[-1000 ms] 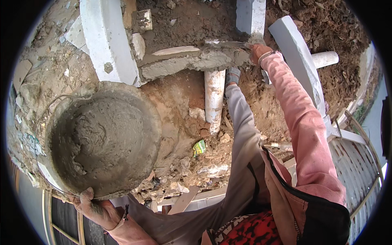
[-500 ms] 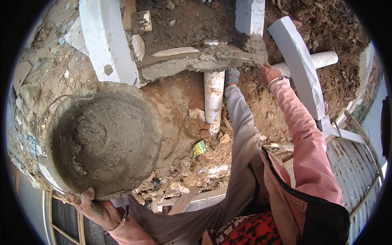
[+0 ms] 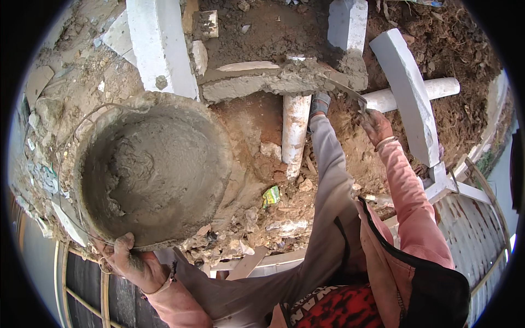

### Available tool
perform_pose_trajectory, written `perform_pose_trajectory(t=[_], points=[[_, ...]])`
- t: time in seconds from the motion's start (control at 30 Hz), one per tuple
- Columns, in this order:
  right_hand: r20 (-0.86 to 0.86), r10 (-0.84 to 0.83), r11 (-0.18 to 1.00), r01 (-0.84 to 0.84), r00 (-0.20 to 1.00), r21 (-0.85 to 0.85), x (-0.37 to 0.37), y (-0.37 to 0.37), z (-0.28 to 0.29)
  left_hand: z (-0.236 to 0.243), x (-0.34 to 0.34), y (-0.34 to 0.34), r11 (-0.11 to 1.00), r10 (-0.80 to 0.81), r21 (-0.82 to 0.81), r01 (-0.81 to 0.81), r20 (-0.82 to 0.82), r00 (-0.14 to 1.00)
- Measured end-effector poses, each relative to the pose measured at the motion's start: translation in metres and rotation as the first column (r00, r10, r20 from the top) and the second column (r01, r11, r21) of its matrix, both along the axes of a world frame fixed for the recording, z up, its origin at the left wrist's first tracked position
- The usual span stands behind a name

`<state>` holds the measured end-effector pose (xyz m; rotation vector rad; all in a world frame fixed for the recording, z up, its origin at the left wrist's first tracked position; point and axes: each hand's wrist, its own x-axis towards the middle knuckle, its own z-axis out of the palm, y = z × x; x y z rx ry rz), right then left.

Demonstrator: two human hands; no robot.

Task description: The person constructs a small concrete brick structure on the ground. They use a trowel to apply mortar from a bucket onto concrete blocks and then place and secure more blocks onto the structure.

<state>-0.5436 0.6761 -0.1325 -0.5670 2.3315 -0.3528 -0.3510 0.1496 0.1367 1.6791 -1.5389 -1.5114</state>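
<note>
At the left stands a large round bucket [image 3: 225,177] with wet grey mortar [image 3: 158,161] inside. My left hand [image 3: 134,262] is closed on its near rim, thumb on the inner side. My right hand [image 3: 376,128] grips a trowel [image 3: 345,91], fingers wrapped round its handle. The thin blade points up and left, its tip near the right part of a mortar-covered ledge [image 3: 243,88]. Below the ledge a white, dirt-stained pipe [image 3: 296,128] slopes toward me. My foot in a grey shoe [image 3: 320,103] is planted beside this pipe.
A pale concrete post [image 3: 164,49] rises behind the bucket, another post [image 3: 349,24] beyond the ledge. At the right a concrete beam [image 3: 407,95] lies across a white pipe [image 3: 443,87]. A green-yellow wrapper [image 3: 270,196] lies on rubble. Corrugated sheeting [image 3: 473,229] is lower right.
My right hand has drawn back from the ledge, toward me and slightly right, and the trowel now shows more plainly. My left hand still holds the bucket rim. The whole view has shifted slightly.
</note>
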Motion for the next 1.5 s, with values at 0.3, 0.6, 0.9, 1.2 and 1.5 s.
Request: perform_pose_trajectory(t=[0.3, 0.6, 0.9, 1.2, 1.5], points=[[0.190, 0.336, 0.895, -0.249, 0.922, -0.371, -0.022, -0.230, 0.209, 0.001, -0.008, 0.003, 0.996, -0.016, 0.082, 0.030, -0.162, 0.987], [-0.076, 0.754, 0.654, -0.756, 0.653, -0.006, 0.008, -0.371, 0.229, 0.012, -0.018, 0.006, 0.994, -0.109, -0.027, 0.106, -0.218, 0.970], [0.317, 0.676, 0.724, -0.516, 0.666, -0.458, 0.032, -0.337, 0.201, 0.007, -0.017, 0.017, 0.990, -0.122, 0.021, 0.139, -0.366, 0.923], [0.949, 0.234, 0.972, -0.038, 0.212, -0.231, -0.032, -0.248, 0.197, -0.019, -0.016, 0.043, 0.971, -0.168, 0.127, 0.205, -0.250, 0.954], [0.262, 0.272, 0.911, -0.160, 0.926, -0.381, -0.033, -0.031, 0.108, -0.042, -0.009, 0.053, 0.975, -0.161, 0.125, 0.183, -0.167, 0.973]])
